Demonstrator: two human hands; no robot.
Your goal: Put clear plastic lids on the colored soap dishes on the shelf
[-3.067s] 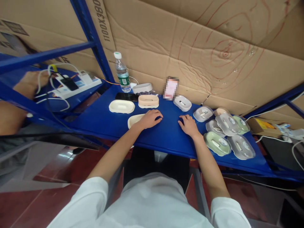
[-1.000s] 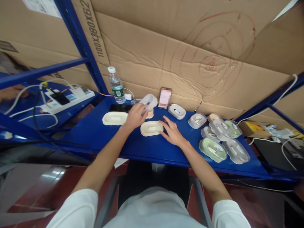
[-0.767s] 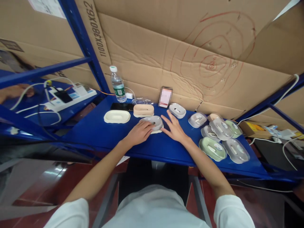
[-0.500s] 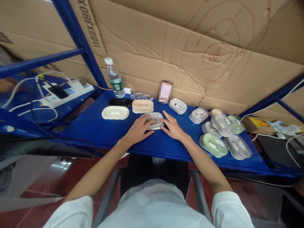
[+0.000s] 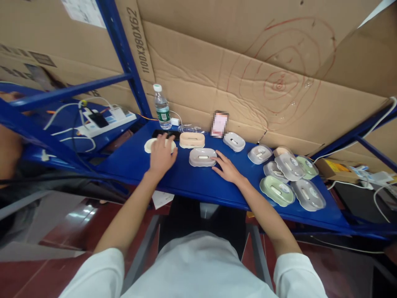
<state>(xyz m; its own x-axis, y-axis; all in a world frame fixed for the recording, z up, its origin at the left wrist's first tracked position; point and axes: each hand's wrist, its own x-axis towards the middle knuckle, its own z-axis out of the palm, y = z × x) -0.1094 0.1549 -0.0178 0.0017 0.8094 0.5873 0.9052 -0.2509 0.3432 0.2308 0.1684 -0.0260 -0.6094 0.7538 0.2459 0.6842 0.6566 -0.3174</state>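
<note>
My left hand (image 5: pixel 161 156) reaches over a cream oval tray (image 5: pixel 149 145), its fingers stretched out and covering much of it; whether they touch it is hard to tell. A grey oval plastic box (image 5: pixel 198 159) with a white strip in the middle of its top lies in front of me. At its right end rests my right hand (image 5: pixel 228 167), fingers apart, the fingertips against the box's edge. Just behind the grey box sits a peach oval box (image 5: pixel 192 139) with a slot on top. A similar white box (image 5: pixel 234 142) lies farther back to the right.
Several lidded oval boxes (image 5: pixel 277 190) in green, grey and peach cluster on the right, some stacked. A water bottle (image 5: pixel 163 109), a dark phone (image 5: pixel 155 133) and a leaning phone (image 5: pixel 219 124) stand or lie along the back. Cardboard (image 5: pixel 192 74) walls the table's rear.
My left hand has left the grey box and moved left over the cream tray. The white strip on the grey box now shows. My right hand stays at the box's right end. The view has shifted slightly.
</note>
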